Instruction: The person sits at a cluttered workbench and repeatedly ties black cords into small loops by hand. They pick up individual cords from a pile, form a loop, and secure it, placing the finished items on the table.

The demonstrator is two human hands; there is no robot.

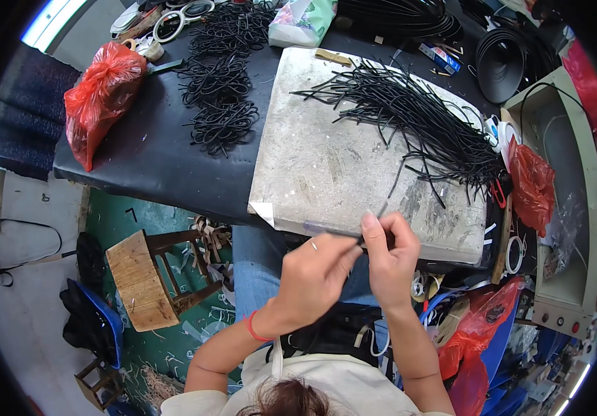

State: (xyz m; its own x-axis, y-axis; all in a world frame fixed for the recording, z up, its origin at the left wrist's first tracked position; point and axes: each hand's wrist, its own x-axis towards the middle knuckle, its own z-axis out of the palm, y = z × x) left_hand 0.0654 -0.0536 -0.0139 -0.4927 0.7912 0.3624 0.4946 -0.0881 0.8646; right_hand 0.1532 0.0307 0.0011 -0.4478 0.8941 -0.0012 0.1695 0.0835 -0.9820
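My left hand (pixel 314 274) and my right hand (pixel 390 253) meet just below the front edge of a worn pale work board (pixel 326 173). Together they pinch one short black strip (pixel 371 225) whose tip sticks up between the fingers. A thin blade-like tool seems to lie along my left fingers, but I cannot be sure. A big pile of black strips (pixel 423 121) lies on the far right part of the board.
Tangled black cord bundles (pixel 220 83) lie on the black table (pixel 146 152) to the left. Red plastic bags (pixel 100 97) sit at left and right (pixel 534 184). A wooden stool (pixel 142 281) stands on the green floor. A grey machine (pixel 569 201) is at right.
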